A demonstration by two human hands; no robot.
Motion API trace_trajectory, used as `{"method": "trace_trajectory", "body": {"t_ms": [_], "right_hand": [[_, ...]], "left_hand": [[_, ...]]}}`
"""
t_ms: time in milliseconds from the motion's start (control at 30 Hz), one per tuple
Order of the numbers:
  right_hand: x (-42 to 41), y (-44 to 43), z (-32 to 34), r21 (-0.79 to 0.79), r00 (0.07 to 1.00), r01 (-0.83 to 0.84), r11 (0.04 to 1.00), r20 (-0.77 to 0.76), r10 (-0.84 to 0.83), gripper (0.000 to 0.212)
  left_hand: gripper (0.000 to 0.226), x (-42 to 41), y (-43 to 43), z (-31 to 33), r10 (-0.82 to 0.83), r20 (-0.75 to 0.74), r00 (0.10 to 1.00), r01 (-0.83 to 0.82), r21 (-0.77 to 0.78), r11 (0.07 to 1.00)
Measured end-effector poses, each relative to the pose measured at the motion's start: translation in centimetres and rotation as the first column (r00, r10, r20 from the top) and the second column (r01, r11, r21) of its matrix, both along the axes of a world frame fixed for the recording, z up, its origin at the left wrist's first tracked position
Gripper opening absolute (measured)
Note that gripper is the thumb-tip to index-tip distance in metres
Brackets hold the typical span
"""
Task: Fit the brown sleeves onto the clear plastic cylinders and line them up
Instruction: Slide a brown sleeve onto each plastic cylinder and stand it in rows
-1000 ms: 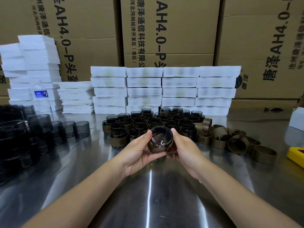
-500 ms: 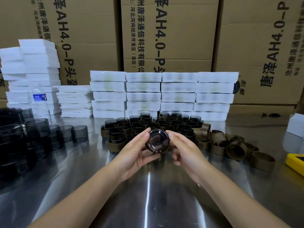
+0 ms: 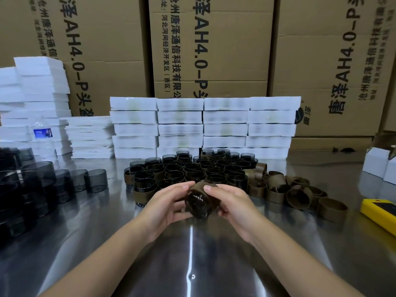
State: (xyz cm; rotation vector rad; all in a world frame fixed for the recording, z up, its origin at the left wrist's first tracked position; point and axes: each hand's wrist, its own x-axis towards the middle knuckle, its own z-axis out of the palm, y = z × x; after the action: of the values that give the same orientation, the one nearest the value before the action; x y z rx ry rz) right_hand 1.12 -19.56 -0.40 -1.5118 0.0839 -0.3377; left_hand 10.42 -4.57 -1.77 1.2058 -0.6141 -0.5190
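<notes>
On my feed the thumbs point(image 3: 188, 184) of both hands press on top of the brown sleeve point(image 3: 212, 185), while the other fingers curl underneath, mostly out of sight; left hand point(image 3: 169, 202) and right hand point(image 3: 234, 203) grip one clear plastic cylinder point(image 3: 197, 204) between them, just above the metal table point(image 3: 192, 264); its long axis runs towards me and tilts slightly down, one round end facing the camera; the palms cover its sides, so I cannot tell how far on the sleeve sits; just behind the hands stands the cluster of sleeved cylinders point(image 3: 192, 168), its front row partly hidden by the fingers; loose sleeves point(image 3: 297, 195) lie to the right, bare cylinders point(image 3: 95, 180) to the left; a yellow device point(image 3: 379, 213) is cut off at the right edge; white foam stacks point(image 3: 203, 125) and cardboard boxes point(image 3: 210, 50) close off the back.
</notes>
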Motion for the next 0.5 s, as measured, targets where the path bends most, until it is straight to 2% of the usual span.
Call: {"method": "trace_trajectory", "body": {"t_ms": [133, 200, 267, 333, 400, 500], "right_hand": [[0.1, -0.7, 0.4, 0.061, 0.985, 0.172, 0.983, 0.006, -0.173, 0.011], [0.1, -1.2, 0.4, 0.091, 0.971, 0.235, 0.968, 0.026, -0.238, 0.013], [0.1, -1.6, 0.4, 0.095, 0.946, 0.314, 0.945, 0.056, -0.320, 0.015], [0.2, -2.1, 0.3, 0.070, 0.911, 0.399, 0.914, 0.086, -0.404, 0.018], [0.2, -2.6, 0.1, -0.073, 0.865, 0.498, 0.864, 0.122, -0.487, 0.021], [0.5, -3.2, -0.5, -0.484, 0.810, 0.569, 0.664, 0.189, -0.556, 0.022]], "left_hand": [[0.042, 0.6, 0.3, 0.2, 0.083, -0.014, 0.996, -0.084, -0.034, 0.996], [0.030, 1.0, 0.7, 0.4, 0.201, 0.004, 0.980, -0.201, -0.061, 0.978], [0.015, 1.4, 1.0, 0.5, 0.369, 0.033, 0.929, -0.366, -0.068, 0.928], [0.022, 2.1, 1.3, 0.6, 0.541, 0.080, 0.837, -0.539, -0.053, 0.841], [0.024, 2.6, 1.9, 1.0, 0.671, 0.123, 0.731, -0.672, -0.043, 0.739], [0.022, 3.2, 3.4, 2.1, 0.789, 0.302, 0.534, -0.829, 0.005, 0.559]]}}
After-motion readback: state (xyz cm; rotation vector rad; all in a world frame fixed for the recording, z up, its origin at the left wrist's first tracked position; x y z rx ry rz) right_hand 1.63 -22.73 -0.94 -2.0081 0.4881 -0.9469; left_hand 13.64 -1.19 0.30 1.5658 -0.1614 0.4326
